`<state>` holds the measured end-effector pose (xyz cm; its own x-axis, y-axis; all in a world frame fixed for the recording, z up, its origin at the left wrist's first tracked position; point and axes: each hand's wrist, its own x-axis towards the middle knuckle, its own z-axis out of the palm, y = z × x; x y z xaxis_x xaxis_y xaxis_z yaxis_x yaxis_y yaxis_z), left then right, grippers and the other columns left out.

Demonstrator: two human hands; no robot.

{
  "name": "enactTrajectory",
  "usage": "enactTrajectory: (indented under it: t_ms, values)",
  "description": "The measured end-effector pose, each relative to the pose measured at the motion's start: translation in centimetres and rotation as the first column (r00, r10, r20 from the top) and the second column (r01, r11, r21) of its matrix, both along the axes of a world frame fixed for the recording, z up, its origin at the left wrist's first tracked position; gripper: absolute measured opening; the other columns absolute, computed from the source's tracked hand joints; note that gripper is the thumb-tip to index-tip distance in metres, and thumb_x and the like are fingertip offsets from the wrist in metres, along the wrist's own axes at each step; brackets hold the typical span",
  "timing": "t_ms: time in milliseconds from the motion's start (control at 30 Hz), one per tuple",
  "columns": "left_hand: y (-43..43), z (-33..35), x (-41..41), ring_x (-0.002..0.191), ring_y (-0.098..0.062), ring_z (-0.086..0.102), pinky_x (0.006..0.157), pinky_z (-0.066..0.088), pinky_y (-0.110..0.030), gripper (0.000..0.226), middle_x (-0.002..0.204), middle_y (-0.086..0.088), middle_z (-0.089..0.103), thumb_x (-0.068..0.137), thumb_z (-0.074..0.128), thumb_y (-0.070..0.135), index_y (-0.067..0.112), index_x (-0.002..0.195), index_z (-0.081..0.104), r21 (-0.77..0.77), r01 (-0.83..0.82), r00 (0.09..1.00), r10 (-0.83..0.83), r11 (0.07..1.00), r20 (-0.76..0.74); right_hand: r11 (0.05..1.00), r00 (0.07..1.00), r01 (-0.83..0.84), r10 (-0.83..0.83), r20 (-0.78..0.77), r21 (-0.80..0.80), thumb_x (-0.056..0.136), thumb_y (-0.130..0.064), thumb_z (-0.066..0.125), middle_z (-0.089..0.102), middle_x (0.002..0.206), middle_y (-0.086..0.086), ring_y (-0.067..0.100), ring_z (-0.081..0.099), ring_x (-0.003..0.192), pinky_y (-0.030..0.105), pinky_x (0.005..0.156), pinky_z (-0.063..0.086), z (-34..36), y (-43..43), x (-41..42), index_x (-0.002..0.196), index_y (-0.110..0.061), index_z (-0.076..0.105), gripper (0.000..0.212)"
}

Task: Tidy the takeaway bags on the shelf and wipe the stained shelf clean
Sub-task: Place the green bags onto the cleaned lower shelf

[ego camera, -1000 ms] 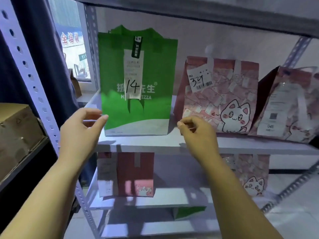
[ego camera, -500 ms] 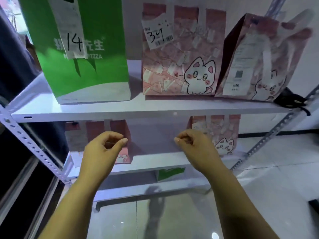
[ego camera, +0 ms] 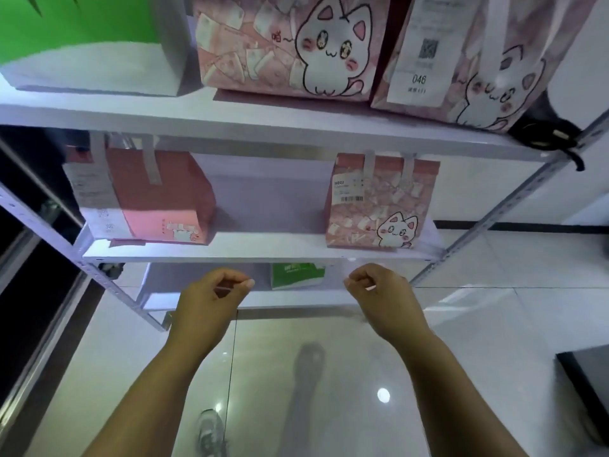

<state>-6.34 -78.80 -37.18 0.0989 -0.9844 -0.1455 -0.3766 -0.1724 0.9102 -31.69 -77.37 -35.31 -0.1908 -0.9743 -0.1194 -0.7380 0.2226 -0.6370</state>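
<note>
My left hand [ego camera: 211, 298] and my right hand [ego camera: 382, 295] hang in front of the lowest shelf, fingers loosely curled, holding nothing. On the middle shelf [ego camera: 230, 255] a pink bag [ego camera: 158, 199] stands at the left and a pink cat bag [ego camera: 379, 206] at the right, with a gap between them. The top shelf [ego camera: 263, 117] carries a green bag [ego camera: 82, 37], a pink cat bag [ego camera: 283, 44] and a tilted pink cat bag [ego camera: 478, 61]. A small green bag [ego camera: 296, 275] sits on the lowest shelf between my hands.
A black object [ego camera: 540, 136] lies at the right end of the top shelf. Perforated metal uprights [ego camera: 494, 219] frame the rack. A dark box [ego camera: 586, 390] stands on the glossy tiled floor at the right. My shoe [ego camera: 211, 433] shows below.
The view has dropped from the top shelf to the lower shelves. Both hands have come down from the top shelf's front edge to the lowest shelf, still holding nothing.
</note>
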Motion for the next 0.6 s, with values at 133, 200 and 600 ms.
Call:
enactTrajectory:
  t_ms: [133, 200, 600]
  values:
    - [0.8, -3.7, -1.9, 0.068, -0.005, 0.060, 0.060, 0.044, -0.023, 0.008, 0.079, 0.011, 0.068, 0.081, 0.068, 0.027, 0.029, 0.073, 0.067, 0.068, 0.031, 0.999, -0.033, 0.997, 0.021, 0.998, 1.000, 0.014, -0.014, -0.005, 0.057, 0.088, -0.037, 0.058, 0.062, 0.084, -0.016, 0.001, 0.056, 0.079, 0.025, 0.070, 0.046, -3.6, 0.7, -1.5, 0.090, -0.026, 0.062, 0.012]
    - [0.5, -6.0, -2.4, 0.068, 0.001, 0.059, 0.059, 0.041, -0.019, 0.010, 0.077, 0.013, 0.068, 0.081, 0.067, 0.027, 0.030, 0.071, 0.067, 0.108, 0.060, 0.998, -0.062, 0.992, 0.018, 0.997, 1.000, 0.025, -0.024, -0.006, 0.070, 0.088, -0.036, 0.058, 0.063, 0.083, -0.014, 0.004, 0.057, 0.078, 0.026, 0.068, 0.046, -5.9, 0.6, -1.9, 0.089, -0.024, 0.063, 0.013]
    - [-8.0, -26.3, -4.5, 0.072, 0.000, 0.060, 0.061, 0.044, -0.021, 0.013, 0.078, 0.014, 0.067, 0.083, 0.065, 0.029, 0.034, 0.071, 0.065, 0.162, 0.240, 0.948, -0.267, 0.957, 0.173, 0.985, 0.996, 0.085, -0.078, -0.053, 0.153, 0.089, -0.035, 0.056, 0.066, 0.087, -0.005, 0.016, 0.059, 0.083, 0.035, 0.079, 0.051, -26.0, -6.1, -3.7, 0.087, -0.021, 0.063, 0.015]
